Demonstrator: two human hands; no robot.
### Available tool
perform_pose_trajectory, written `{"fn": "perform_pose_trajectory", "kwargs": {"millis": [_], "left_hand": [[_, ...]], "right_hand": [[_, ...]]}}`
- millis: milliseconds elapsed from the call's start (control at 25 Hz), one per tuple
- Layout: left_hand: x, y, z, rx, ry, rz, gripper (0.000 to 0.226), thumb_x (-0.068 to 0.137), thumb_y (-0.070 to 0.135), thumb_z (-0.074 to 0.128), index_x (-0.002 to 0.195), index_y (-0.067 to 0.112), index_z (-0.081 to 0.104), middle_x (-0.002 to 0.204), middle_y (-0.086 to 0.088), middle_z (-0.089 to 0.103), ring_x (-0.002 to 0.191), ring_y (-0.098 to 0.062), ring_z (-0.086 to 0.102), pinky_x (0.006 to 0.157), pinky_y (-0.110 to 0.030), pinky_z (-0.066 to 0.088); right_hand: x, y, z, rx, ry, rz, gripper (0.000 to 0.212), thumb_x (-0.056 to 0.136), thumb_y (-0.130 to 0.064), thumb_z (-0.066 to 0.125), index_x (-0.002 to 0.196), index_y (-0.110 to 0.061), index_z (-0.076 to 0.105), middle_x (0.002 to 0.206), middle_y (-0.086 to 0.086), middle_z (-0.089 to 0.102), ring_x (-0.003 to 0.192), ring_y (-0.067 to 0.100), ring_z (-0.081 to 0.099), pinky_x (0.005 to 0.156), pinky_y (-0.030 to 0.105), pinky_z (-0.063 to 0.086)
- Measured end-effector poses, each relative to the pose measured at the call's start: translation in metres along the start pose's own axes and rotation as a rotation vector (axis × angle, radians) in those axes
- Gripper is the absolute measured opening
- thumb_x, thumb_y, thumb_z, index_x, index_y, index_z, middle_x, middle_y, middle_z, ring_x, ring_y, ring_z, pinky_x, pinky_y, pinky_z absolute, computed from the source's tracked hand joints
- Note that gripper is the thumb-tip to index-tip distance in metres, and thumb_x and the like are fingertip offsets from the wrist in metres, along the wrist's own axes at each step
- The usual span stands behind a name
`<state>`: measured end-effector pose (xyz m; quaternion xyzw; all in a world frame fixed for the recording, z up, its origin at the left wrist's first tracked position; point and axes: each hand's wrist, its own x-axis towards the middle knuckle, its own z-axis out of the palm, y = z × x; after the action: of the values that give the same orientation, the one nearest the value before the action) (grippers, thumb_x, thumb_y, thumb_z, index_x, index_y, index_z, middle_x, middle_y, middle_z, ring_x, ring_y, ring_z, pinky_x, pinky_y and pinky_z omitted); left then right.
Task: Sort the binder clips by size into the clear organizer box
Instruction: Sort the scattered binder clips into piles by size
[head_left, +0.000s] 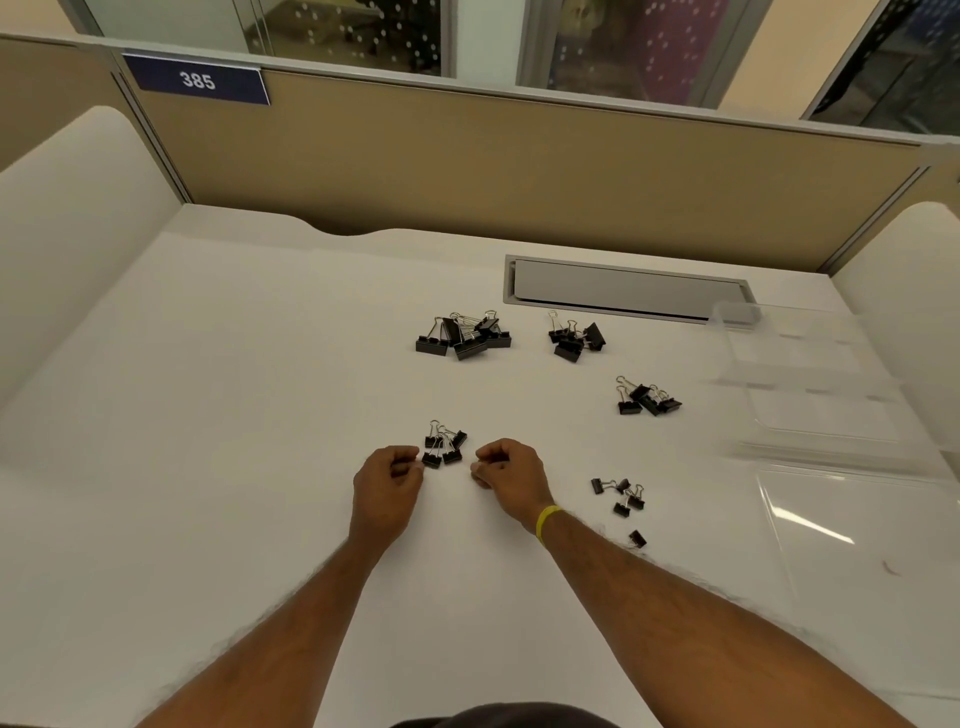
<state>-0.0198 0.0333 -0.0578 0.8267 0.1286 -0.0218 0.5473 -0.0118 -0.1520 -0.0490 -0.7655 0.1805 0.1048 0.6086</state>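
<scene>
Surface: white desk (234, 415), closed in at the back by a tan partition (519, 171) and at both sides by white curved panels. A dark sign reading 385 (197, 80) sits on the partition's top left, with glass panes above it. A grey cable flap (628, 288) is set into the desk at the back right.

Container: clear organizer box (810, 374) at the right edge of the desk, its lid (857, 519) lying open toward the near side. The box is blurred. Dividers show faintly, and I cannot tell what is in the compartments.

Binder clips, all black, lie on the desk in five separate piles: largest clips (462, 335) at centre back, next pile (574, 338) just to their right, a third pile (647, 397) nearer the box, a fourth pile (444, 444) between the hands, and the smallest clips (621, 496) at near right, with one stray clip (637, 539) just in front of them.

Hands: left hand (387, 480) and right hand (506, 475) rest on the desk either side of the fourth pile, fingers curled in. Left fingertips are at the pile's nearest clip, but I cannot tell whether either hand pinches one. There is a yellow wristband (548, 522) on the right wrist.
</scene>
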Motion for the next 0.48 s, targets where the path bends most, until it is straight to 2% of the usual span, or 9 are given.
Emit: {"fn": "perform_pose_trajectory", "kwargs": {"millis": [120, 240, 280, 360, 480], "left_hand": [[-0.008, 0.001, 0.003, 0.009, 0.0, 0.09, 0.023, 0.085, 0.004, 0.062, 0.104, 0.017, 0.062, 0.102, 0.0, 0.066, 0.089, -0.005, 0.064, 0.074, -0.011, 0.049], [-0.017, -0.002, 0.004, 0.135, -0.036, 0.294, 0.027, 0.083, 0.0, 0.061, 0.105, 0.016, 0.059, 0.105, 0.003, 0.056, 0.096, -0.006, 0.059, 0.084, -0.02, 0.051], [-0.021, -0.003, 0.006, 0.198, -0.048, 0.352, 0.029, 0.082, 0.0, 0.061, 0.106, 0.015, 0.058, 0.107, 0.005, 0.052, 0.097, -0.006, 0.056, 0.085, -0.022, 0.05], [-0.03, -0.005, 0.009, 0.301, -0.057, 0.415, 0.035, 0.08, 0.003, 0.061, 0.112, 0.016, 0.057, 0.112, 0.006, 0.049, 0.101, -0.007, 0.053, 0.087, -0.023, 0.046], [-0.044, -0.009, 0.02, 0.466, -0.099, 0.559, 0.036, 0.081, 0.017, 0.06, 0.117, 0.016, 0.057, 0.12, 0.001, 0.05, 0.112, -0.013, 0.05, 0.093, -0.03, 0.043]], "right_hand": [[-0.006, 0.006, -0.003, -0.094, -0.007, -0.062, 0.009, 0.082, -0.008, 0.072, 0.09, -0.011, 0.068, 0.082, 0.004, 0.069, 0.072, 0.012, 0.067, 0.078, 0.025, 0.057], [-0.016, 0.009, -0.006, -0.218, -0.01, -0.152, 0.01, 0.083, -0.007, 0.071, 0.091, -0.011, 0.068, 0.09, 0.001, 0.065, 0.075, 0.004, 0.06, 0.07, 0.008, 0.047], [-0.019, 0.01, -0.007, -0.254, -0.004, -0.183, 0.01, 0.082, -0.006, 0.07, 0.091, -0.012, 0.068, 0.092, 0.001, 0.064, 0.076, 0.004, 0.058, 0.071, 0.009, 0.046], [-0.028, 0.015, -0.01, -0.352, -0.025, -0.287, 0.013, 0.081, -0.006, 0.068, 0.092, -0.011, 0.066, 0.096, 0.004, 0.061, 0.081, 0.01, 0.058, 0.077, 0.02, 0.049], [-0.041, 0.029, -0.014, -0.691, -0.14, -0.526, 0.021, 0.083, -0.016, 0.064, 0.103, -0.013, 0.064, 0.107, 0.003, 0.056, 0.096, 0.016, 0.051, 0.086, 0.028, 0.044]]}}
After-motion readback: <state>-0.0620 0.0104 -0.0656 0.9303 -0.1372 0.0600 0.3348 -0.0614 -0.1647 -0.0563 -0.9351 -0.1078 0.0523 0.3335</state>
